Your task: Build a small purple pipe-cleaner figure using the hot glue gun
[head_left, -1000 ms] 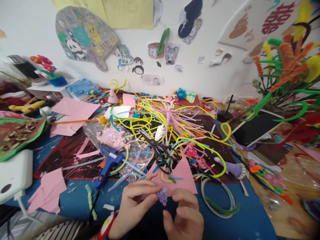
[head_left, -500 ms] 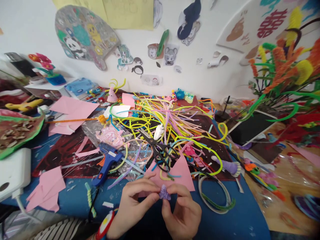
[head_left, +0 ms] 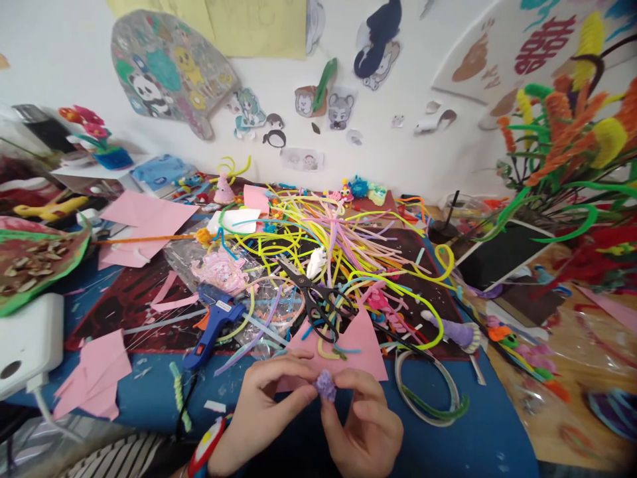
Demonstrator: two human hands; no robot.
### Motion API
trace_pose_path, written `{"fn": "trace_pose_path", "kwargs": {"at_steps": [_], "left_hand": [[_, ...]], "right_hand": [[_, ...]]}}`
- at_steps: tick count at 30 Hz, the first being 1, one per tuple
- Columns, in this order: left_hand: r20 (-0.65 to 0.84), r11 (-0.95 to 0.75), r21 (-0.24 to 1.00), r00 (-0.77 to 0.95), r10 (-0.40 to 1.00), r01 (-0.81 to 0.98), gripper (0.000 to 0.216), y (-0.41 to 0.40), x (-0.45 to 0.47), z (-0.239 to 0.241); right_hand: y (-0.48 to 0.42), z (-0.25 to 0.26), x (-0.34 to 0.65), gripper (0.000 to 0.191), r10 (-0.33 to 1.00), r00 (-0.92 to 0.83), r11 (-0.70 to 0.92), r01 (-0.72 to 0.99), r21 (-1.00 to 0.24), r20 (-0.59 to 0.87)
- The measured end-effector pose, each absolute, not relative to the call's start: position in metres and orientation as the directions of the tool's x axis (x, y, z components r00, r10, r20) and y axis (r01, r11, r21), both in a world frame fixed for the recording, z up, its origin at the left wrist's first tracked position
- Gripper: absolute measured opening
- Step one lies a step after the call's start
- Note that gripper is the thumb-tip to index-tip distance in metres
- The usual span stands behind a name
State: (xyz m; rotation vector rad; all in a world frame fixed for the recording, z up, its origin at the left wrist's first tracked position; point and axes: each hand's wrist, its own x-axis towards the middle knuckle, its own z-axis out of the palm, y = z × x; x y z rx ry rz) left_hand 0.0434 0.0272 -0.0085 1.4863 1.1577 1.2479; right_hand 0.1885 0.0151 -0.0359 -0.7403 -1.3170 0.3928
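Head view: both hands work just above the front edge of the blue desk [head_left: 478,421], near its middle. The small fuzzy purple piece [head_left: 325,385] is located between the fingertips of the left hand [head_left: 266,401] and the right hand [head_left: 367,417].

Grip state: the left thumb and forefinger close on the left side of the piece; the right thumb and forefinger close on its right side. Each pinch is nearly closed, with only the piece in the gap. Contact under the fingertips is hidden.

Possible faults and causes:

1. Drop. Only fingertips support the piece. If both pinches loosen together, it could fall past the front edge of the desk.

2. Deformation. Uneven pressure or opposed twisting could flatten the fuzzy surface or loosen its form.

3. Snagging. The black cable [head_left: 187,401] runs over the front edge near the left forearm; a sweep of that arm could pull the blue glue gun [head_left: 213,325]. Whether the glue gun is hot cannot be told.

4. Contact with tools. Black scissors [head_left: 304,284] lie beyond the hands, handles toward the pink sheet [head_left: 365,355]. A careless forward reach could displace them.
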Motion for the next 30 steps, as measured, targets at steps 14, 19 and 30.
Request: {"fn": "trace_pose_path", "kwargs": {"at_steps": [14, 19, 30], "left_hand": [[0.175, -0.172, 0.98, -0.02, 0.984, 0.097, 0.013, 0.0271, 0.0434, -0.0079], [0.285, -0.283, 0.95, 0.004, 0.959, 0.136, 0.012, 0.0262, 0.0445, -0.0095], [0.308, -0.304, 0.942, -0.006, 0.951, 0.145, 0.004, 0.0267, 0.045, -0.011]], "right_hand": [[0.0157, -0.0383, 0.1924, 0.019, 0.784, 0.221, 0.555, 0.167, -0.815, 0.58], [0.0185, -0.0349, 0.1923, 0.005, 0.743, 0.17, 0.589, 0.293, -0.753, 0.648], [0.0204, -0.0329, 0.1917, 0.01, 0.725, 0.183, 0.564, 0.394, -0.726, 0.663]]}}
